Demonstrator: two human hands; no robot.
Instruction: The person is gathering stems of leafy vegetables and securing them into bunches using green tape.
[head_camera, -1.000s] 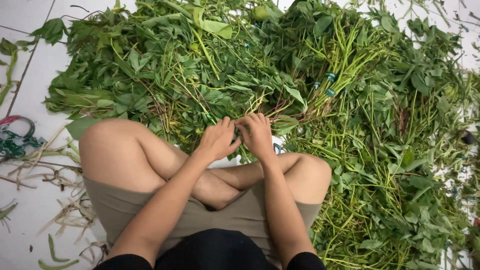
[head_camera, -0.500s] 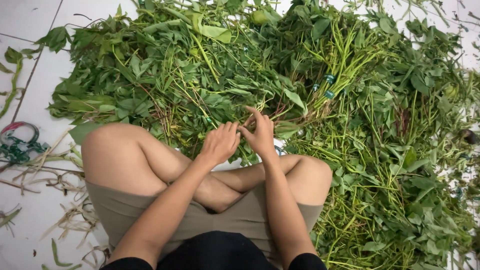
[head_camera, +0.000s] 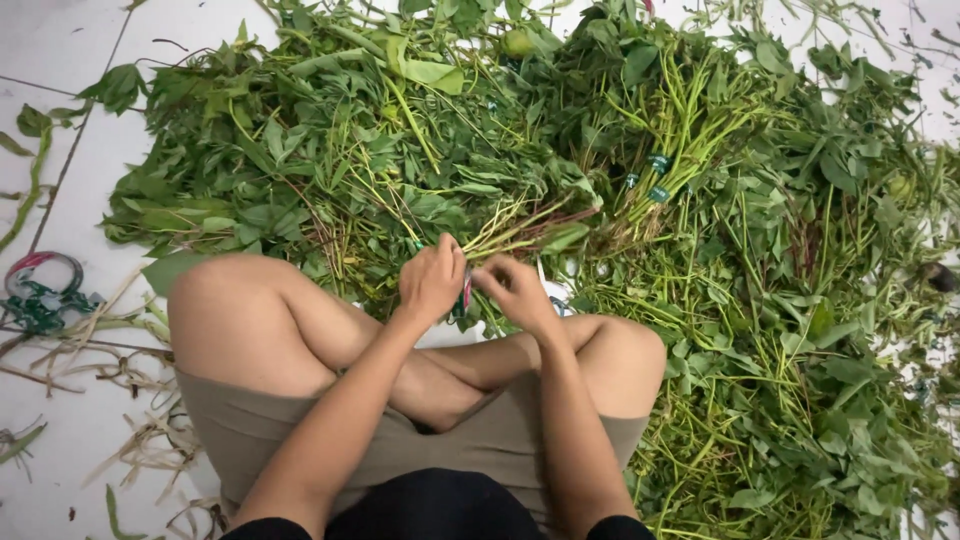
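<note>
Person sits cross-legged on white tile floor (head_camera: 70, 470); head view looks down on both hands, held close together just above the knees. Left hand (head_camera: 430, 282) clenched round the base of a bunch (head_camera: 515, 232) of green stems; a thin red band (head_camera: 467, 290) shows at its inner edge, between the two hands. Right hand (head_camera: 515, 290) curled, fingertips pinching at the same stem ends beside the band; exact grip on the band cannot be told. Bunch runs up and right from the hands into the heap (head_camera: 620, 180) of leafy greens, which covers the floor ahead and to the right; tied bundles with small teal tags (head_camera: 657, 165) lie in the heap. At far left, a tangle of red and green ties (head_camera: 40, 290) on the tiles; dry trimmings (head_camera: 130, 380) scattered near the left knee.
</note>
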